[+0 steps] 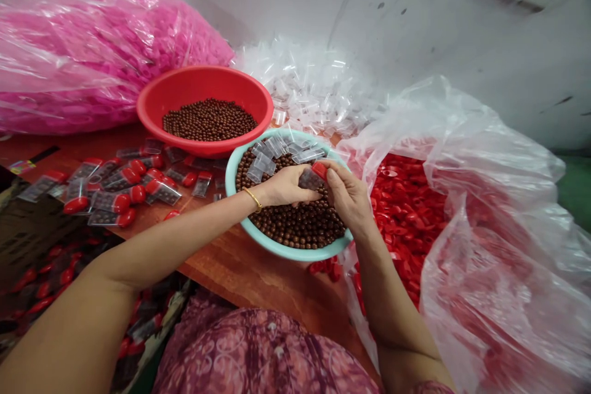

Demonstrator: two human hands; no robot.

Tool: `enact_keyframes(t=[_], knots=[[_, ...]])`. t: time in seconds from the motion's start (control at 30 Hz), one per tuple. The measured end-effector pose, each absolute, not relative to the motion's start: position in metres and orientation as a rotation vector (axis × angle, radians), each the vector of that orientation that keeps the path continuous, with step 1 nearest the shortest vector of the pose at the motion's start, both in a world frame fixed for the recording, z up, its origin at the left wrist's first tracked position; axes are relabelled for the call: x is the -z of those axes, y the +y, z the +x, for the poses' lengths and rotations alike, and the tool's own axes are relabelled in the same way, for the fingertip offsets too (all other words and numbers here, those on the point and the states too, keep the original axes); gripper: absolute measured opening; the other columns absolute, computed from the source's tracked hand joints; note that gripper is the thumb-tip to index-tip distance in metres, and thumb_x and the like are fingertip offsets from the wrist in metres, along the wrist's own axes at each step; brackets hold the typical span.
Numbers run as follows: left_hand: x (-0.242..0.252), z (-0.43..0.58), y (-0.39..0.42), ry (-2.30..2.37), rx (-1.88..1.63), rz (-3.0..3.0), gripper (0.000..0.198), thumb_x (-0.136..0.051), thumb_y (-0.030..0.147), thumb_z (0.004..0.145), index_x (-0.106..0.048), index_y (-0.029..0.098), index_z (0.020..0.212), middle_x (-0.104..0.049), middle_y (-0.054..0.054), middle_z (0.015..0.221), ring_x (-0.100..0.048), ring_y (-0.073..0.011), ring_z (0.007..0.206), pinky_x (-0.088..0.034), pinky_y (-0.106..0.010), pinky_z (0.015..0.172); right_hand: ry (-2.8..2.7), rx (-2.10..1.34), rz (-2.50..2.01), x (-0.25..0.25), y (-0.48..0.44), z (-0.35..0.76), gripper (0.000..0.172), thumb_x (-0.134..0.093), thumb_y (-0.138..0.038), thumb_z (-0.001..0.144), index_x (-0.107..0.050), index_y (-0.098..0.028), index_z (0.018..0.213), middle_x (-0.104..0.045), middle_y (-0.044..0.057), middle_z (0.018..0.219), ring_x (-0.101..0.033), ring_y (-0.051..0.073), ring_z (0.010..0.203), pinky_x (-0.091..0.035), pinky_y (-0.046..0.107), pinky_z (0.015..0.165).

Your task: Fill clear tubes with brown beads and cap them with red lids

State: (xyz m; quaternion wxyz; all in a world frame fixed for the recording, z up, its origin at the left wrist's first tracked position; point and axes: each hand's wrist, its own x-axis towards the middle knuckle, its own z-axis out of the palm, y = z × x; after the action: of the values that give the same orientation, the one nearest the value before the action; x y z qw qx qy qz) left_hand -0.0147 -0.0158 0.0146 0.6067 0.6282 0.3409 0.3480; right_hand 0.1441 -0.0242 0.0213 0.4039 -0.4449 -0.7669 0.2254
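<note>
Wooden tabletop (pixel 244 265), teal bowl (pixel 298 253) of brown balls (pixel 295 226); right hand (pixel 347 197) pinches red-capped clear tube (pixel 311 177), left hand (pixel 287 186) half-curled, grip unclear; bumped rim could spill balls.

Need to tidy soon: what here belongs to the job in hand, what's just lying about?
In use: left hand, right hand, red-capped clear case, brown balls, teal bowl.
Lying about: red basin, pink plastic bag, bag of red caps, filled cases.

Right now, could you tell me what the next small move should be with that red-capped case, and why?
Probably add a brown ball to the clear case with the red cap, over the teal bowl: the right hand holds it there, the left hand is at the balls, and spills would fall back.
</note>
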Motion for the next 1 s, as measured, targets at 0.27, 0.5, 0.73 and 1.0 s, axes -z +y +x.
enact_keyframes(t=[0.27, 0.5, 0.73, 1.0], knots=[[-0.01, -0.018, -0.017, 1.095, -0.867, 1.907, 0.015, -0.056, 0.02, 0.063, -0.056, 0.013, 0.076, -0.057, 0.002, 0.067, -0.048, -0.0115, 0.062, -0.039, -0.024, 0.059, -1.966, -0.421, -1.081, -0.008, -0.032, 0.141, 0.036, -0.043, -0.033, 0.091, -0.063, -0.019, 0.118, -0.069, 0.007, 0.112, -0.064, 0.021, 0.104, -0.05, 0.039, 0.095], [-0.022, -0.016, -0.027, 1.365, -0.688, 2.114, 0.019, -0.053, 0.031, 0.068, -0.061, 0.015, 0.073, -0.063, -0.004, 0.067, -0.054, -0.0169, 0.06, -0.04, -0.027, 0.057, -2.021, -0.406, -1.078, -0.007, -0.04, 0.145, 0.036, -0.043, -0.032, 0.091, -0.062, -0.022, 0.121, -0.068, 0.004, 0.115, -0.064, 0.02, 0.105, -0.051, 0.038, 0.095], [-0.029, -0.018, -0.029, 1.32, -0.67, 2.2, 0.013, -0.054, 0.026, 0.067, -0.06, 0.015, 0.066, -0.063, -0.003, 0.064, -0.053, -0.0144, 0.056, -0.04, -0.025, 0.056, -2.177, -0.188, -1.06, -0.014, -0.042, 0.148, 0.038, -0.041, -0.028, 0.09, -0.059, -0.022, 0.123, -0.069, 0.006, 0.113, -0.066, 0.02, 0.1, -0.054, 0.036, 0.09], [-0.024, -0.017, -0.027, 1.232, -0.697, 2.126, 0.014, -0.054, 0.027, 0.066, -0.055, 0.015, 0.06, -0.059, -0.001, 0.058, -0.051, -0.0127, 0.053, -0.036, -0.023, 0.051, -2.365, 0.074, -1.041, -0.027, -0.039, 0.152, 0.038, -0.04, -0.028, 0.09, -0.062, -0.015, 0.119, -0.073, 0.009, 0.082, -0.068, 0.019, 0.068, -0.056, 0.03, 0.063]])
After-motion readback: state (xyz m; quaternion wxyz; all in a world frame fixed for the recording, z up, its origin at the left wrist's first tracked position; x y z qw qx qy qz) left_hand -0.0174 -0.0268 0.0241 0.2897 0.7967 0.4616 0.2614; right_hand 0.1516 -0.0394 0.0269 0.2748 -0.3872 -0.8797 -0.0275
